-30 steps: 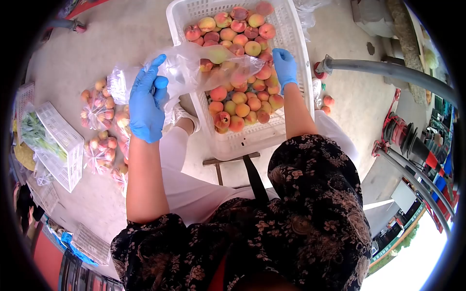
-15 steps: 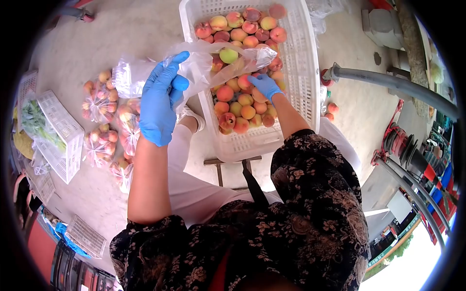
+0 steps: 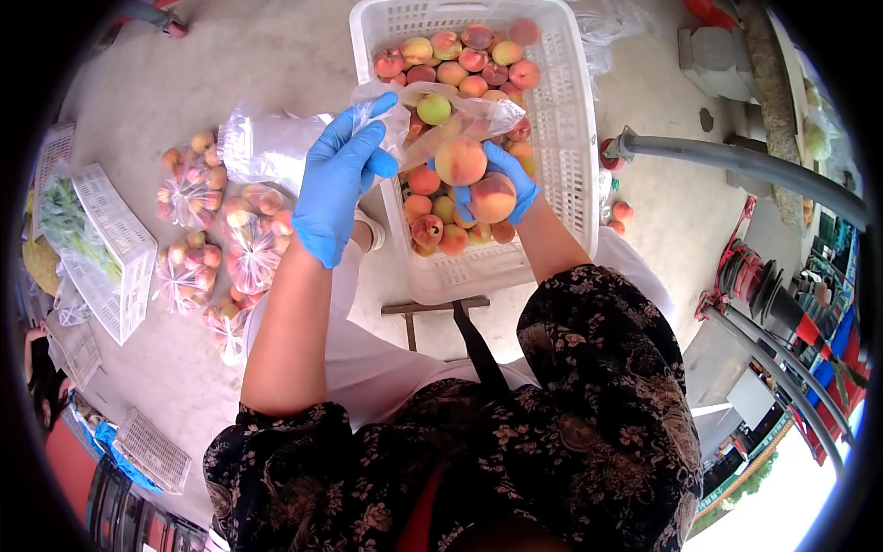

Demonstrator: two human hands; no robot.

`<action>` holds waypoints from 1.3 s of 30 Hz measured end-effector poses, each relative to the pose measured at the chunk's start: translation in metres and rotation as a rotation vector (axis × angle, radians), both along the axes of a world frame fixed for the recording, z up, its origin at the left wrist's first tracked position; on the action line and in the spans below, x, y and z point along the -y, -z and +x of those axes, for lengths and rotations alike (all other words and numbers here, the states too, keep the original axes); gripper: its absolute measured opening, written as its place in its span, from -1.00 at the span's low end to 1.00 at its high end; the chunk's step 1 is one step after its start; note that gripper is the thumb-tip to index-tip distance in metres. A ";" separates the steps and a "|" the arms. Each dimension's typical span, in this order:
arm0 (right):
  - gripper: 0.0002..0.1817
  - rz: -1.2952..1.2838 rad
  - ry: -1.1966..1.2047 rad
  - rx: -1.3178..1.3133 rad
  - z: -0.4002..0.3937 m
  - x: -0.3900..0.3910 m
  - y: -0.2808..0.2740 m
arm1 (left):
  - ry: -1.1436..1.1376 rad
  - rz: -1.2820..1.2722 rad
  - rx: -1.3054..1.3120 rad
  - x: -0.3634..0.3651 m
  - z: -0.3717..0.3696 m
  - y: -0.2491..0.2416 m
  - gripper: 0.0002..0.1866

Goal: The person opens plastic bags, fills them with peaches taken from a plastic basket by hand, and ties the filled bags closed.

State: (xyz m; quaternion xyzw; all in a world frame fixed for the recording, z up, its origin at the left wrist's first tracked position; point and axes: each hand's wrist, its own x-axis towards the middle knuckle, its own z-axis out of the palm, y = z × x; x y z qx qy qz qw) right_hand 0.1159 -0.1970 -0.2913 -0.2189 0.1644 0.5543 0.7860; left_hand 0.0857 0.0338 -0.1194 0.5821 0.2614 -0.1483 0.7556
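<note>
My left hand (image 3: 340, 179), in a blue glove, grips the edge of a clear plastic bag (image 3: 394, 124) with bent fingers. The bag stretches to the right over a white crate (image 3: 584, 138) of peaches (image 3: 452, 73). My right hand (image 3: 515, 184), also gloved in blue, is closed around two peaches (image 3: 492, 199) raised above the crate, close to the bag's lower side. A green-yellow peach (image 3: 433, 109) shows at the bag, among the fruit; whether it is inside cannot be told.
Several filled bags of peaches (image 3: 253, 241) sit on the floor at the left, beside a stack of clear bags (image 3: 267, 147). Farther left is a white crate with greens (image 3: 78, 230). A grey metal pole (image 3: 736, 156) crosses at the right. Two loose peaches (image 3: 622, 211) lie right of the crate.
My right hand has come up from the fruit, now holding two peaches. My left hand has shifted right and slightly down with the bag.
</note>
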 end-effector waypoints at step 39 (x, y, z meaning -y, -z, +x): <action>-0.18 -0.462 0.187 0.728 0.010 -0.053 -0.045 | 0.051 -0.030 0.034 -0.001 0.002 -0.010 -0.68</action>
